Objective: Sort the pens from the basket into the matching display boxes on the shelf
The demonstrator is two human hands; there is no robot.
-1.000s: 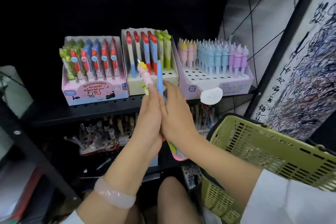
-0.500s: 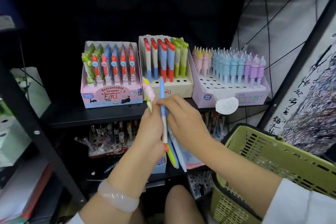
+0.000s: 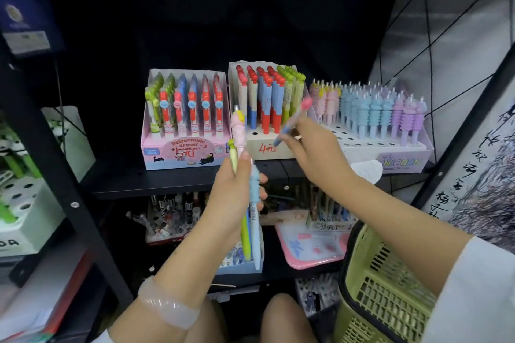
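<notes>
A person's left hand [image 3: 237,189] grips a bundle of pens [image 3: 252,220] upright, near the shelf [image 3: 172,178]. The right hand [image 3: 315,153] pinches one blue pen [image 3: 291,121], tilted, just in front of the middle display box [image 3: 267,147]. A green basket [image 3: 390,287] sits at near right.

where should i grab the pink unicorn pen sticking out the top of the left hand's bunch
Pinch the pink unicorn pen by its ribbed upper body, coming from above and the right. It stands upright, well clear of the left hand, while its lower barrel is buried among the other pens.
</notes>
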